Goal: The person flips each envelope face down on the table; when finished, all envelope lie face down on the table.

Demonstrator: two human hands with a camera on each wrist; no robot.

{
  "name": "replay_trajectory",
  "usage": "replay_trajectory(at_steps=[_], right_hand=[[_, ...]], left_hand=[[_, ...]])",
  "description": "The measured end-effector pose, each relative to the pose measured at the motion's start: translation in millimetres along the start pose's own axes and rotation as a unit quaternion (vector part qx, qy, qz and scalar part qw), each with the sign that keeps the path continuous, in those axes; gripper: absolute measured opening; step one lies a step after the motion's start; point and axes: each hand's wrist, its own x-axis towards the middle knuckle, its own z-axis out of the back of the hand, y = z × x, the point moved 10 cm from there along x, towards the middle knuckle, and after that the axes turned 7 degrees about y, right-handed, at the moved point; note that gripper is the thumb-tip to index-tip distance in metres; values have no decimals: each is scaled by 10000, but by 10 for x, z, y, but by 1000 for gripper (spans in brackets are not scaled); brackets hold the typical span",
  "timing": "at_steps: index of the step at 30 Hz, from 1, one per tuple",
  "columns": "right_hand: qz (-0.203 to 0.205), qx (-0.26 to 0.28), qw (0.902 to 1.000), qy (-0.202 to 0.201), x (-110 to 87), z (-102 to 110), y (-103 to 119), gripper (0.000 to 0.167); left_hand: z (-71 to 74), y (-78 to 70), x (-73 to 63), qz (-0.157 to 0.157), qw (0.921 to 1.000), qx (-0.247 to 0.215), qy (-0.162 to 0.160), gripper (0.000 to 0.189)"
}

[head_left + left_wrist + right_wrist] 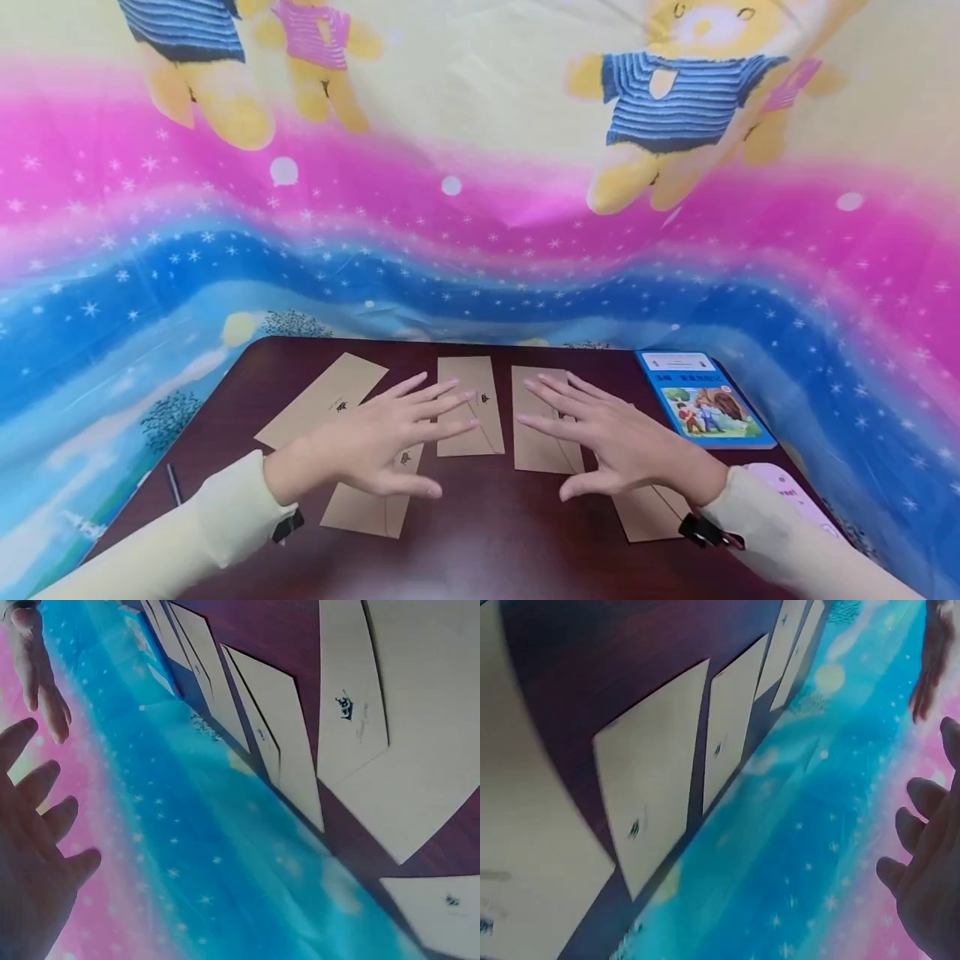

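Several brown paper envelopes with small dark printed marks lie spread over the table. My left hand (382, 433) is held above the left ones, fingers spread and thumb out, holding nothing. Under it, the far-left envelope (322, 396) and the near-left envelope (367, 508) are partly covered. Between the hands lies a middle envelope (457, 433), its top edge toward the back. My right hand (611, 433), also spread and holding nothing, hovers over the right envelope (536, 446) and the near-right envelope (648, 517). Both wrist views show the hands raised over the envelopes (281, 712).
A blue book (705, 408) with a picture cover lies at the back right. Nearer, a pink-and-white item (791, 492) is partly behind the right sleeve. A dark pen (174, 483) lies at the left edge. A patterned cloth (480, 258) hangs behind the dark table (487, 542).
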Motion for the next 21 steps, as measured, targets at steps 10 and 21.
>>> replay_trajectory(at_steps=[10, 21], right_hand=[[317, -169, 9985, 403, 746, 58, -6, 73], [-130, 13, 9955, 938, 1687, -226, -254, 61]], left_hand=[[-9, 649, -149, 1540, 9652, -2110, 84, 69], [-246, 1422, -492, 3043, 9341, -1849, 245, 71]])
